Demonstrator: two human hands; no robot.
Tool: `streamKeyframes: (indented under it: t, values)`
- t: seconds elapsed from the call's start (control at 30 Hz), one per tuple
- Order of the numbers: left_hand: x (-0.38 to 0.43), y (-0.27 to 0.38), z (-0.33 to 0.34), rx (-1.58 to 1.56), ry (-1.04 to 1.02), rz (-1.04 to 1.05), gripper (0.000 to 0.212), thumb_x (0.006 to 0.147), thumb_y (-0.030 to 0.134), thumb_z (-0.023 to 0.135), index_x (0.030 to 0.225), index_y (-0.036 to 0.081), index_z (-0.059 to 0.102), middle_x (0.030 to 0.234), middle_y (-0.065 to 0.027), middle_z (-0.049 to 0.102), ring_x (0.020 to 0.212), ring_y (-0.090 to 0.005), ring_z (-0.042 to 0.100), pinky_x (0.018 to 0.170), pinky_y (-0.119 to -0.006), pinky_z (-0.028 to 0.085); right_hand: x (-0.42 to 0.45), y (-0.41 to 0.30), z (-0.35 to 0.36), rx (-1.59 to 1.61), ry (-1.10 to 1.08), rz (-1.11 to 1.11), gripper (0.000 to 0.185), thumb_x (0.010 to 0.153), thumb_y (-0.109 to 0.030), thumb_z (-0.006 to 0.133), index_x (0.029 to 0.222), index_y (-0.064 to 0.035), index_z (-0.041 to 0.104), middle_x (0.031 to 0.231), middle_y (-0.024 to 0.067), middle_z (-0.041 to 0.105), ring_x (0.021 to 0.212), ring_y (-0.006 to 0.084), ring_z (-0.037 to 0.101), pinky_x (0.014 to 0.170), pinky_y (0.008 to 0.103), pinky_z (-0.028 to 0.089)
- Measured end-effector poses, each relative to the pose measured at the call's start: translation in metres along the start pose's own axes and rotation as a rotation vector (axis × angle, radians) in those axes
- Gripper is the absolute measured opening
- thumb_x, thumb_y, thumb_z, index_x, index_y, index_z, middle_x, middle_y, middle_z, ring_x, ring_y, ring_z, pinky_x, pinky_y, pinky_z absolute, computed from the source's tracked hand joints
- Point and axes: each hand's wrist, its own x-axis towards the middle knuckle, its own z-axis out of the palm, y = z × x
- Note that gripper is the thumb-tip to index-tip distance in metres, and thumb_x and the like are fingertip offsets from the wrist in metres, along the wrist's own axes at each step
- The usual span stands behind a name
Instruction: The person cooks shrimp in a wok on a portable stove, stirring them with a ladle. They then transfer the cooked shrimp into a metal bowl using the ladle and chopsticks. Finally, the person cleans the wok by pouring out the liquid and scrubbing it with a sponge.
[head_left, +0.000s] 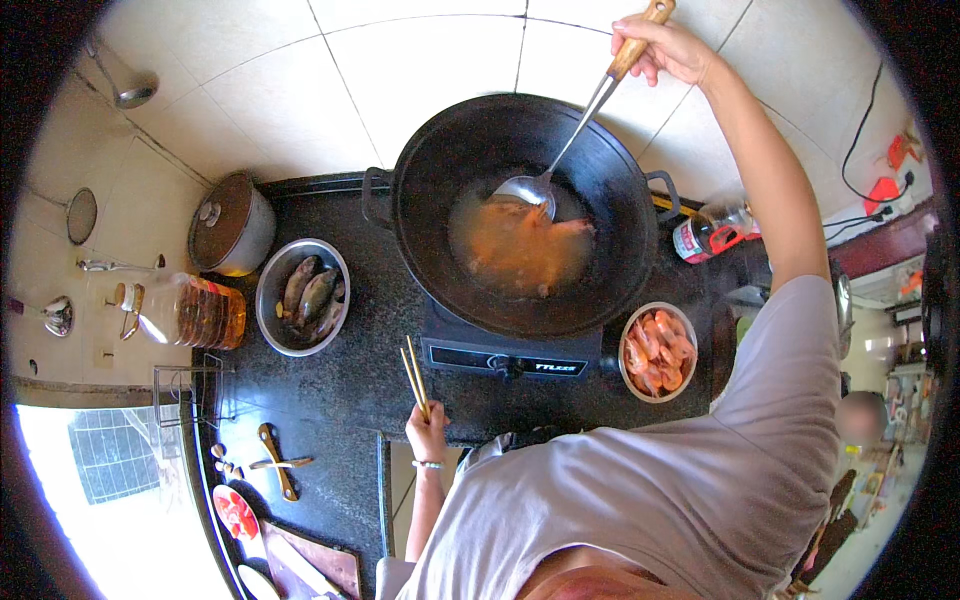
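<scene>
My right hand (664, 49) grips the wooden handle of a metal spatula (529, 189), its blade down in a large black wok (525, 307). Cloudy orange-brown liquid with shrimp (525, 240) lies in the wok's bottom; how many shrimp is hidden. The wok sits on a black single-burner cooker (465, 356). Below and left of the cooker, my left hand (427, 435) holds a pair of wooden chopsticks (415, 379), tips pointing up and away from me. To the right of the cooker stands a bowl of cooked orange shrimp (658, 352).
A metal bowl with fish (311, 292), a lidded pot (232, 225) and a large oil bottle (191, 311) stand left. A sauce bottle (705, 232) is right of the wok. Cut tomato (236, 514) and a knife (300, 562) on a board lie lower left. A person (861, 420) is far right.
</scene>
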Motion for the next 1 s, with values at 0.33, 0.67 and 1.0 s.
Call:
streamKeyframes:
  t: [0.33, 0.67, 1.0]
  values:
    - [-0.002, 0.007, 0.002, 0.037, -0.001, 0.022, 0.010, 0.079, 0.013, 0.056, 0.075, 0.003, 0.055, 0.058, 0.0005, 0.051, 0.052, -0.0066, 0.050, 0.048, -0.020, 0.040, -0.063, 0.051, 0.023, 0.381, 0.203, 0.215, 0.037, 0.083, -0.040, 0.047, 0.075, -0.0048, 0.055, 0.054, 0.0054, 0.055, 0.036, 0.0048, 0.049, 0.030, 0.0161, 0.038]
    - [-0.004, 0.009, 0.003, 0.031, -0.019, 0.055, 0.010, 0.079, 0.013, 0.056, 0.076, 0.003, 0.056, 0.058, 0.0004, 0.052, 0.052, -0.0063, 0.050, 0.048, -0.020, 0.040, -0.099, 0.045, 0.051, 0.530, 0.393, 0.229, 0.035, 0.078, -0.039, 0.055, 0.071, -0.0047, 0.056, 0.058, 0.0066, 0.057, 0.042, 0.0065, 0.051, 0.032, 0.0176, 0.040]
    - [-0.009, 0.002, 0.002, 0.062, -0.030, 0.071, 0.012, 0.079, 0.013, 0.056, 0.077, 0.002, 0.056, 0.059, -0.0016, 0.054, 0.052, -0.0082, 0.053, 0.048, -0.021, 0.042, -0.116, 0.016, 0.058, 0.477, 0.347, 0.099, 0.036, 0.080, -0.037, 0.054, 0.074, -0.0016, 0.057, 0.060, 0.0074, 0.057, 0.043, 0.0063, 0.051, 0.032, 0.0171, 0.040]
